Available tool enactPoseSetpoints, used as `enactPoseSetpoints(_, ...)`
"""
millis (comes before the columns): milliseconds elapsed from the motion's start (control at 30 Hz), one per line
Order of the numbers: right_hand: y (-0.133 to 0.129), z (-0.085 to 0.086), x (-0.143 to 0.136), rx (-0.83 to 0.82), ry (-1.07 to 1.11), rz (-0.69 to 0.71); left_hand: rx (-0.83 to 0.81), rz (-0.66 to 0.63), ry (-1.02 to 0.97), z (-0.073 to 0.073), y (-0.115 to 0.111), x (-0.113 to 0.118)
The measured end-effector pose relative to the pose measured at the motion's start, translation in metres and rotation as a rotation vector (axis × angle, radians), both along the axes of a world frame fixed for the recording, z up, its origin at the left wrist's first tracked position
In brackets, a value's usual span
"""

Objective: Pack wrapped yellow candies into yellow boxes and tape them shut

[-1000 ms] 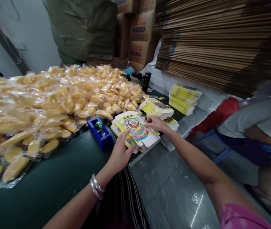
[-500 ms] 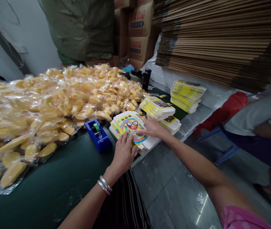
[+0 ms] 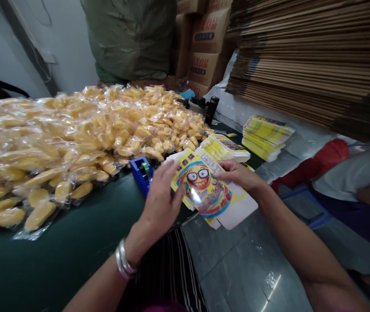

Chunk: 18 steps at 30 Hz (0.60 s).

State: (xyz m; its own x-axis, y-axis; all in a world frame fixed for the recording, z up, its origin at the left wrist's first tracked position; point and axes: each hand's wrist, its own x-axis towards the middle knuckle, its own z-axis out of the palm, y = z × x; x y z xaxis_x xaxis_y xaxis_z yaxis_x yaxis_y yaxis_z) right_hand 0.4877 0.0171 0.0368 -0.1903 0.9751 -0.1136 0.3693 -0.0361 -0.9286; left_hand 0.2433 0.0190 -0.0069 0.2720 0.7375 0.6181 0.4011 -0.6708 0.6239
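A flattened yellow cardboard box [image 3: 201, 184], printed with a grinning cartoon face in glasses, is lifted above the stack and tilted toward me. My right hand [image 3: 238, 173] pinches its right edge, thumb on the printed face. At the box's left edge is my left hand [image 3: 163, 195], its fingers stretched out and slightly blurred, thumb apart; whether it touches the cardboard is hard to see. Beneath and behind lie more flattened boxes [image 3: 225, 147] in a stack. Left of them, partly covered by my left hand, sits a blue tape dispenser [image 3: 139, 175] with green tape.
Yellow pieces in clear wrappers [image 3: 83, 134] heap across the dark green table [image 3: 83, 255]. Another box stack [image 3: 264, 138] stands at the back right, near a black bottle [image 3: 211, 110]. Flattened brown cartons [image 3: 311, 65] rise behind. A seated person [image 3: 357, 182] is at right.
One flattened box has come up off the stack in my right hand and tilted toward me. My left hand has moved from the stack's near edge to the box's left side.
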Motion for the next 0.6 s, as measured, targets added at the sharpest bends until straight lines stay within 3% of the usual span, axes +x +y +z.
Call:
enactPoseSetpoints(67, -0.018, 0.013, -0.017, -0.047, 0.104, 0.114, -0.142, 0.005, -0.11, 0.018, 0.006, -0.018)
enactPoseSetpoints(133, -0.028, 0.022, -0.035, -0.072, 0.159, 0.216, -0.41, -0.142, -0.213, 0.027, 0.011, -0.037)
enactPoseSetpoints(233, -0.033, 0.025, -0.06, -0.068, 0.177, 0.334, -0.685, -0.295, -0.304, 0.029, 0.008, -0.064)
enactPoseSetpoints(400, -0.037, 0.012, -0.086, -0.073, 0.183, 0.479, -0.835, -0.274, -0.35, 0.021, -0.008, -0.097)
enactPoseSetpoints(500, -0.031, 0.01, -0.073, -0.007, 0.102, 0.404, -0.762, -0.242, -0.352, 0.022, -0.004, -0.107)
enactPoseSetpoints(600, -0.007, 0.01, -0.036, 0.098, -0.09, 0.07, -0.538, -0.108, -0.399, 0.03, 0.002, -0.102)
